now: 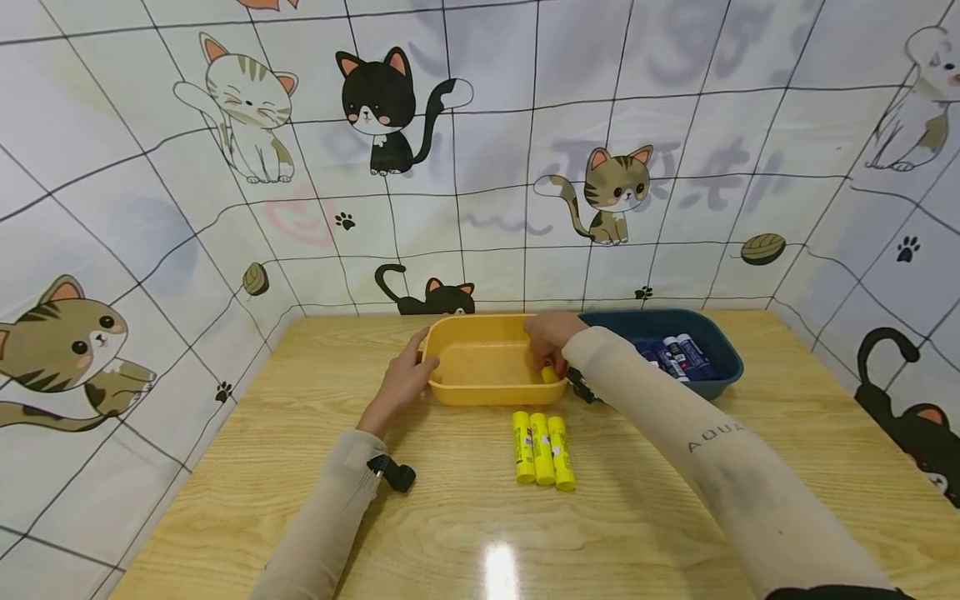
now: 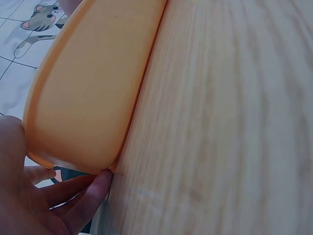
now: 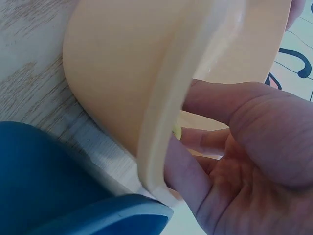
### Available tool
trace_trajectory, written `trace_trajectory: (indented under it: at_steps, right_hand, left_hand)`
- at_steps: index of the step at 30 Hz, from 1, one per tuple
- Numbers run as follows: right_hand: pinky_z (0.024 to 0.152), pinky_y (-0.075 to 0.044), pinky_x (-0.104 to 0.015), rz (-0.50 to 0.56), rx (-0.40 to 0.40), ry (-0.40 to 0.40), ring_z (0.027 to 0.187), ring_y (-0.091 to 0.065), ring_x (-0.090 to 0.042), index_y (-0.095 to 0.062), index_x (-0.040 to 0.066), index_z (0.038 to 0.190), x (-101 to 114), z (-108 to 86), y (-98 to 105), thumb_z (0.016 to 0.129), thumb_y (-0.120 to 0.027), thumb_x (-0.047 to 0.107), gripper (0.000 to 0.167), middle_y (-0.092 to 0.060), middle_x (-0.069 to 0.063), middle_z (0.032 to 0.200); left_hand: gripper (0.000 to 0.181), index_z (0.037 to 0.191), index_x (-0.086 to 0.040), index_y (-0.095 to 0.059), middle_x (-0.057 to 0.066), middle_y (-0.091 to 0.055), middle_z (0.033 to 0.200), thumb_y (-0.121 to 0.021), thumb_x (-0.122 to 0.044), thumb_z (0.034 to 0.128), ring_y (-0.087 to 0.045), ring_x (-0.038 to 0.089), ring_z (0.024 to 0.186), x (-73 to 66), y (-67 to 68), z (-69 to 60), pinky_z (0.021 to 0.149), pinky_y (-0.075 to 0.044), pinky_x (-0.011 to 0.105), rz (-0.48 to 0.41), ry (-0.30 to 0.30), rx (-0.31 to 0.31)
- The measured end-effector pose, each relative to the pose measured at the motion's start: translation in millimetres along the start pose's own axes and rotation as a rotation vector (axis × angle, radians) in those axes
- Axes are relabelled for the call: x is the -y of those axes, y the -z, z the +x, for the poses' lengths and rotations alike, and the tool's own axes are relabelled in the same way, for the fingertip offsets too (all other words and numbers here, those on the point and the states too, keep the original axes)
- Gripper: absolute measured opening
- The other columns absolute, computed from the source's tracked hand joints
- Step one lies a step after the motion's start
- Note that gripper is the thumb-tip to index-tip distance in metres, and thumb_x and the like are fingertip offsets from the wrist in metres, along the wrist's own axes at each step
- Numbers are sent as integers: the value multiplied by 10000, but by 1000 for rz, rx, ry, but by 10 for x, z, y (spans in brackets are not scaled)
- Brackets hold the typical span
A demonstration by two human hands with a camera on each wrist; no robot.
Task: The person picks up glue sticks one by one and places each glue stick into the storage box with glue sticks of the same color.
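A yellow plastic bin (image 1: 487, 397) stands near the far side of the table. My left hand (image 1: 401, 379) grips its left end, thumb at the rim and fingers against the outside, as the left wrist view also shows. My right hand (image 1: 551, 335) reaches down inside the bin's right end and holds a yellow glue stick (image 1: 550, 374). Only a sliver of that stick (image 3: 176, 131) shows in the right wrist view; fingers and the bin wall hide the rest. In front of the bin, three yellow glue sticks (image 1: 542, 450) lie side by side.
Right beside the yellow bin stands a dark blue bin (image 1: 729, 362), partly behind my right forearm. Several dark blue tubes with white ends (image 1: 693, 354) lie in it. A cat-patterned sheet (image 1: 495, 167) rises behind the wooden table (image 1: 450, 517).
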State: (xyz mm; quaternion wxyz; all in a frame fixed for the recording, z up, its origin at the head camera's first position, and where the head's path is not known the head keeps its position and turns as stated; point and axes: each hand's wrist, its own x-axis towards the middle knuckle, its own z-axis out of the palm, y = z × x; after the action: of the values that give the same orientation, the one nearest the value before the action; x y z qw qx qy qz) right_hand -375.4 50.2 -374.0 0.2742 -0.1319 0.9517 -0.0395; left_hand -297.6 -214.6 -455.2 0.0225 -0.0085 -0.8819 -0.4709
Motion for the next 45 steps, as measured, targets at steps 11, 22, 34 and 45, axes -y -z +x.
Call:
trace_trajectory:
  at_steps: [11, 22, 34, 45]
  right_hand:
    - [631, -617, -303, 4, -17, 5, 708, -773, -237, -562, 42, 1350, -10, -29, 66, 965, -721, 136, 427, -726, -166, 962]
    - [653, -618, -292, 111, -60, 207, 739, -765, -232, -529, 7, 1386, -88, -261, 198, 986, -704, 230, 490, -658, -197, 1108]
    - [619, -593, -323, 219, -210, 522, 598, -686, -172, -585, 59, 1314, -286, -1018, -96, 1006, -678, 254, 376, -676, -108, 890]
    - [610, -589, -311, 389, -141, 522, 622, -650, -172, -557, 32, 1346, -491, -1296, -630, 994, -682, 356, 495, -723, -78, 906]
  left_hand:
    - [668, 1645, -250, -286, 203, -688, 1301, -538, -262, 1026, -696, 217, 888, -17, -4, -3, 698, -538, 258, -12, 4, 5]
    - [676, 1646, -225, -285, 203, -696, 1278, -545, -246, 1023, -685, 211, 868, 6, 13, 5, 699, -532, 258, -11, 9, 1]
    - [667, 1645, -210, -286, 219, -675, 1324, -535, -248, 1028, -708, 264, 964, -21, -9, -27, 744, -555, 286, 8, 11, -1]
    - [661, 1644, -222, -287, 212, -683, 1308, -531, -258, 1031, -707, 256, 939, -34, -9, -31, 748, -560, 295, 7, 8, -3]
